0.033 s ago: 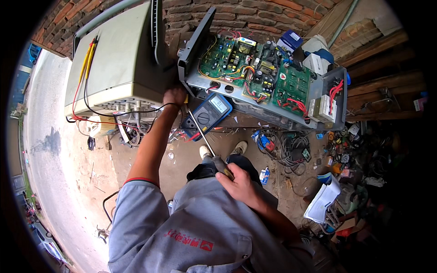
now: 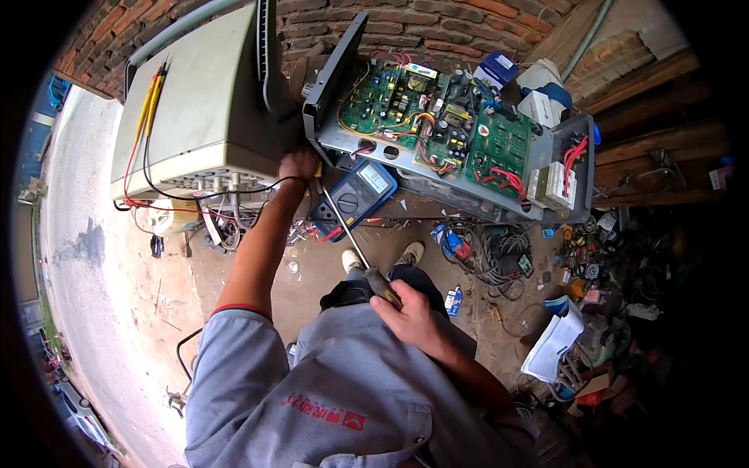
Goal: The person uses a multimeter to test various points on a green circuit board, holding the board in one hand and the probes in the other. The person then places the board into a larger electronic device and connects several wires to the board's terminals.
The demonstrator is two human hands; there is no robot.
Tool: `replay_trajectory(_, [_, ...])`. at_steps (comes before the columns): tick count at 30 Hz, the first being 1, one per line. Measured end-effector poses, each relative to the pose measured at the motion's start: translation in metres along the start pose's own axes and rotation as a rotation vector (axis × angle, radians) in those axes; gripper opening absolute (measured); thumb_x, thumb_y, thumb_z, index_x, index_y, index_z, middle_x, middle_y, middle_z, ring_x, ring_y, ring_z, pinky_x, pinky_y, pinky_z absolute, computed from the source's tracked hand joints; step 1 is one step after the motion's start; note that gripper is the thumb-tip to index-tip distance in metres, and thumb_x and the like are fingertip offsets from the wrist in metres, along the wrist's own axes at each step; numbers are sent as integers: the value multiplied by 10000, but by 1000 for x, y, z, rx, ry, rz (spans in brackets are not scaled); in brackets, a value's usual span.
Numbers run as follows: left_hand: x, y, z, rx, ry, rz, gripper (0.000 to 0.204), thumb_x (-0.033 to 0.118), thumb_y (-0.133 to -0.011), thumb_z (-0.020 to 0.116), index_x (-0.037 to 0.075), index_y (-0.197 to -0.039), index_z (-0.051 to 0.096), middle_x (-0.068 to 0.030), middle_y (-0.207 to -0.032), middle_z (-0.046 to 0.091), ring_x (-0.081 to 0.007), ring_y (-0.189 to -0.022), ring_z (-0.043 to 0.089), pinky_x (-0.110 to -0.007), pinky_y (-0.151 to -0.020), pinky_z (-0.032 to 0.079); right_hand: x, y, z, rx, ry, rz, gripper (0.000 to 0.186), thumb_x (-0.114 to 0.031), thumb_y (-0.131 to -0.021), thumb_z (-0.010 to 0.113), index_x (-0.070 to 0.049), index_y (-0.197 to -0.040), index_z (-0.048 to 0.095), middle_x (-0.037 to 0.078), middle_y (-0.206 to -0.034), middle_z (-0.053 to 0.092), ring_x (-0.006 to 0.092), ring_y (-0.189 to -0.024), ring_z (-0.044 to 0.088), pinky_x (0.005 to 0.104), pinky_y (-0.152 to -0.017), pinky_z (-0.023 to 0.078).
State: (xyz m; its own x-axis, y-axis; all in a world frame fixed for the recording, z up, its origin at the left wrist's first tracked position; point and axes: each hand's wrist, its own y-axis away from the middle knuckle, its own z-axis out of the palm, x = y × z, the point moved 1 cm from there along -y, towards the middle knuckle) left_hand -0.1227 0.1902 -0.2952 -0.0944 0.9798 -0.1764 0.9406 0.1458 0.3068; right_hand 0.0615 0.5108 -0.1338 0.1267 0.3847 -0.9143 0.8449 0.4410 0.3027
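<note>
My right hand (image 2: 407, 310), low in front of my body, is wrapped round the dark handle of a long screwdriver (image 2: 343, 221). Its metal shaft slants up and left across a blue-edged digital multimeter (image 2: 360, 195). My left hand (image 2: 297, 166) is closed between the beige instrument and the opened grey case; its fingertips are partly hidden. A small yellow piece (image 2: 318, 169) shows beside its fingers, and what they hold I cannot make out. Green circuit boards (image 2: 496, 148) with red and yellow wires fill the open case (image 2: 390, 158).
The large beige instrument (image 2: 199, 101) stands at left, with yellow test probes (image 2: 151, 101) on top and leads hanging over its front. Coiled cables (image 2: 491, 269) and a blue-white bottle (image 2: 453, 300) lie on the floor. Papers (image 2: 552, 343) and heaped parts are at right; a brick wall (image 2: 437, 31) is behind.
</note>
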Motion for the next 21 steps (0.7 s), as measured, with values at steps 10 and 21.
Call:
replay_trajectory(10, [6, 100, -36, -6, 576, -537, 383, 301, -924, 472, -27, -1081, 591, -265, -1002, 681, -390, -995, 663, -476, -853, 522, 1, 15, -49, 23, -43, -64, 260, -163, -825, 731, 20, -969, 615, 154, -759, 600, 274, -683, 623, 358, -608, 473])
replay_trajectory(21, [45, 263, -49, -108, 2546, -522, 139, 186, -957, 560, 66, -888, 576, -46, -771, 579, -116, -597, 510, -231, -556, 479, -33, 6, -156, 107, -85, -441, 327, 11, -725, 713, 26, -1029, 595, 178, -1031, 634, 259, -897, 635, 352, -816, 505])
